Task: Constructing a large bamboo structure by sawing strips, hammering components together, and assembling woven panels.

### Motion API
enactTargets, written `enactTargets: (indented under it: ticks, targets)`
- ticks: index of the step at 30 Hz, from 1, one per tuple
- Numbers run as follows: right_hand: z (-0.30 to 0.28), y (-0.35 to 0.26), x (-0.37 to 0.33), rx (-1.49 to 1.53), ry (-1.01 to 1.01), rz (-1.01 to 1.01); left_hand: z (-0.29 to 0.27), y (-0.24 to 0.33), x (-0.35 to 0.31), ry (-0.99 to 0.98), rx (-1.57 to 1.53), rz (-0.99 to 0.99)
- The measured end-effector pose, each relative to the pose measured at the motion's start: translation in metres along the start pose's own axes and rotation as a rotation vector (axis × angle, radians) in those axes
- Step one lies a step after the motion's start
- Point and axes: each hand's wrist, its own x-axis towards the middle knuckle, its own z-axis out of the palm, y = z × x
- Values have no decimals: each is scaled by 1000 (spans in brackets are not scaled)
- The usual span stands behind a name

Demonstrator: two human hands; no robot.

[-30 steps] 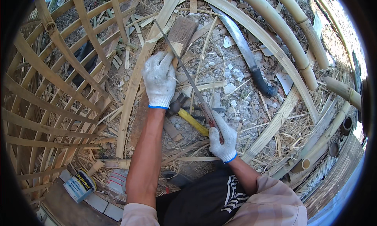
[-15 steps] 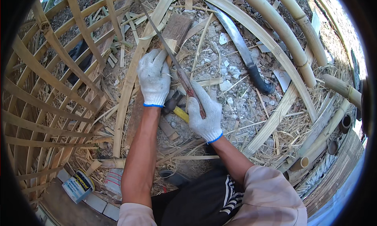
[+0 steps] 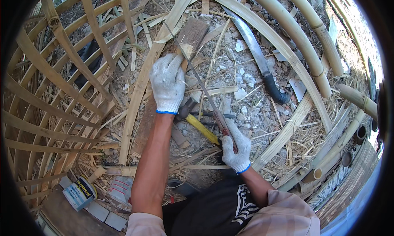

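**Saw blade runs up and away from the right grip toward the held block**

The right hand (image 3: 237,147), in a white work glove, is closed around the handle end of a thin hand saw (image 3: 197,76). From that grip the blade's long axis runs up and to the left, away from the person, in a straight slant whose far tip passes beyond the top of the wooden block (image 3: 193,33). The left hand (image 3: 167,86), also gloved, lies flat with fingers wrapped over the near end of that block and a pale bamboo strip (image 3: 143,78) beside it, pinning them to the ground. The blade crosses just to the right of the left hand's fingers, close but seemingly not touching. The left hand is the nearer one to the block; the right is well back, near the person's lap.

Between the two hands a hammer with a yellow handle (image 3: 199,127) lies on the gravel, its dark head just below the left wrist. Farther right, well apart from both hands, a long curved machete (image 3: 254,51) with a black handle rests on the ground, parallel to the thick bamboo poles (image 3: 295,35).

A woven bamboo lattice frame (image 3: 53,96) stands at the left. Near the lower left edge a small blue-and-white can (image 3: 80,192) lies tipped on its side; what it holds cannot be seen.
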Motion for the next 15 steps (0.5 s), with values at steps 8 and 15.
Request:
enactTargets:
  ticks: [8,15]
  targets:
    - [5,0,14,45,-38,82,2,-1,3,-8,44,-23]
    - [26,-10,49,-35,-81,108,3,-6,-1,17,38,-1]
